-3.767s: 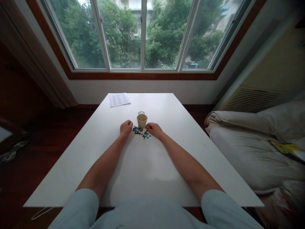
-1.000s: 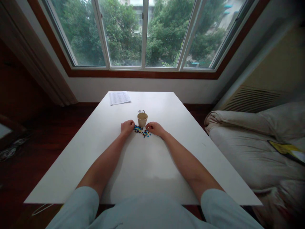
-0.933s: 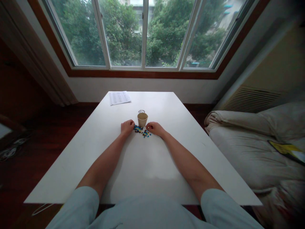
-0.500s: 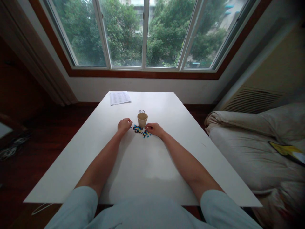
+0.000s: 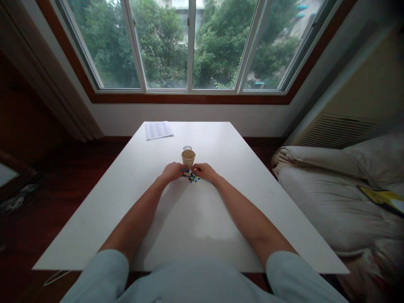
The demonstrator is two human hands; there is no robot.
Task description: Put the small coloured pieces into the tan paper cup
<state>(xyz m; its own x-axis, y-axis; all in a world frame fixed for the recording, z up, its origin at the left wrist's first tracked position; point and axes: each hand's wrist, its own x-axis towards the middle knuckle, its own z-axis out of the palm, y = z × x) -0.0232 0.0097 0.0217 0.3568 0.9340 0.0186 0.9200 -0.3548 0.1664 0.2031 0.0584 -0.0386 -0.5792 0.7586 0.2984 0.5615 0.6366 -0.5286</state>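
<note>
A tan paper cup (image 5: 188, 158) stands upright on the white table. In front of it lies a loose pile of small coloured pieces (image 5: 193, 176), blue, yellow and dark; they are too small to name further. My left hand (image 5: 173, 171) reaches into the left part of the pile, its fingers curled together at the pieces and partly covering them. From the other side, my right hand (image 5: 204, 171) rests by the pile just below the cup, thumb and fingers pinched. Whatever either hand holds is too small to make out.
Behind the cup sits a small thin-rimmed round item (image 5: 187, 148). Printed papers (image 5: 158, 130) lie at the far left of the white table (image 5: 195, 223). A cushioned sofa (image 5: 309, 193) stands to the right, and a wide window (image 5: 189, 50) is beyond the table.
My left hand has moved right from beside the pile onto its left part, hiding some pieces. My right hand and the cup have barely moved.
</note>
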